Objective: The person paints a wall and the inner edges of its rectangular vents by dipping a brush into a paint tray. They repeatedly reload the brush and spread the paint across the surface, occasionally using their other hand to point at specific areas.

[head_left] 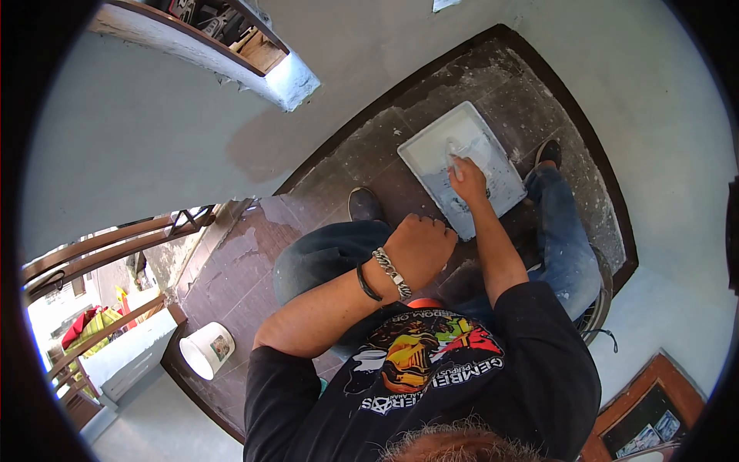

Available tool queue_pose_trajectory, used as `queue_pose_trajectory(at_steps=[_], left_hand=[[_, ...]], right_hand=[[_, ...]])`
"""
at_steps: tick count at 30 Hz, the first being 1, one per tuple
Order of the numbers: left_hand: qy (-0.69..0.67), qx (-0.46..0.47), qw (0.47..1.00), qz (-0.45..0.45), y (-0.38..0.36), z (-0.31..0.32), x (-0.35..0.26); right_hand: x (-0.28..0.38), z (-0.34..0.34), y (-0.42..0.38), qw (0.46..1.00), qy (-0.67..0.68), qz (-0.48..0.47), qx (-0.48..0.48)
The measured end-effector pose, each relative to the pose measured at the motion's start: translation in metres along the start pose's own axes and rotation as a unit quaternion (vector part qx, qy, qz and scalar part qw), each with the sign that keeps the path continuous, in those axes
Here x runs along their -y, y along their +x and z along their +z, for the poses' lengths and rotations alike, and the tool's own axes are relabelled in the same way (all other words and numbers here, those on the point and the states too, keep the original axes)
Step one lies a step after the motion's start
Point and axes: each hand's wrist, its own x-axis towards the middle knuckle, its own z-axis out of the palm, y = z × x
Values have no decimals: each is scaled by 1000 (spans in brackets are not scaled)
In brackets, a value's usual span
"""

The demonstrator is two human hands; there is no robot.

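Observation:
In the head view, my right hand [468,183] is closed around one end of a whitish, semi-clear implement [453,148]; its exact kind does not show. The implement's far end dips into the pale paint in a rectangular white tray [431,190], which lies tilted on the floor between my feet. Bluish-grey smears coat the tray's lower half. My left hand [422,250] is curled with its back to the camera, just left of the tray's near corner. Its fingertips and anything inside them are hidden. A chain bracelet and a black band circle that wrist.
Dark floor tiles [258,254] carry paint splashes. A white bucket [208,350] is on its side at lower left, near a railing [115,250]. Painted walls close in ahead and to the right. A wall ledge [292,81] juts out above. A wooden frame [654,408] stands lower right.

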Motion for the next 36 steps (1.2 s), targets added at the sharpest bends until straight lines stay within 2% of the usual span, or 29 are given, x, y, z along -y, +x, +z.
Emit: queue_pose_trajectory(at_steps=[2,5,8,11,13,14,15,16,18,21,24,27,29,30,31,32,33,36], left_hand=[[-4,-1,1000,2,0,0,0],[8,-5,1000,-5,1,1,0],[11,-7,1000,-1,3,0,-1],[16,-10,1000,-3,7,-2,-5],[18,-6,1000,5,9,-4,-8],[17,-3,1000,9,11,-4,-9],[16,-7,1000,12,11,-3,-10],[14,-10,1000,16,12,-3,-11],[12,-12,1000,19,11,-3,-11],[11,-10,1000,18,11,-2,-11],[9,-4,1000,15,11,-1,-10],[5,10,1000,16,14,-3,-10],[8,5,1000,21,13,-2,-11],[8,7,1000,17,12,-2,-10],[9,9,1000,15,12,-2,-10],[9,11,1000,13,11,-3,-9],[10,9,1000,15,11,-2,-9],[8,7,1000,18,9,0,-8]], right_hand=[[14,-11,3,981,-130,-20,139],[7,-2,7,914,-260,-140,278],[0,-4,2,887,-266,-213,312],[2,-24,-6,952,-154,-145,222],[-9,-17,-11,994,59,-67,58],[-23,-6,-17,985,166,-27,-25],[-37,4,-26,908,362,213,17],[-36,3,-31,844,447,297,-27],[-35,4,-41,663,590,447,-110],[-32,2,-52,672,569,457,-121],[-33,8,-65,772,529,332,-113],[-43,24,-68,862,413,276,-105],[-38,16,-59,957,234,74,-155],[-36,11,-58,975,136,-29,-175],[-28,7,-58,943,280,82,-160],[-21,5,-58,880,414,189,-140],[-15,1,-57,787,533,289,-116],[-26,-4,-58,685,572,424,-155]])
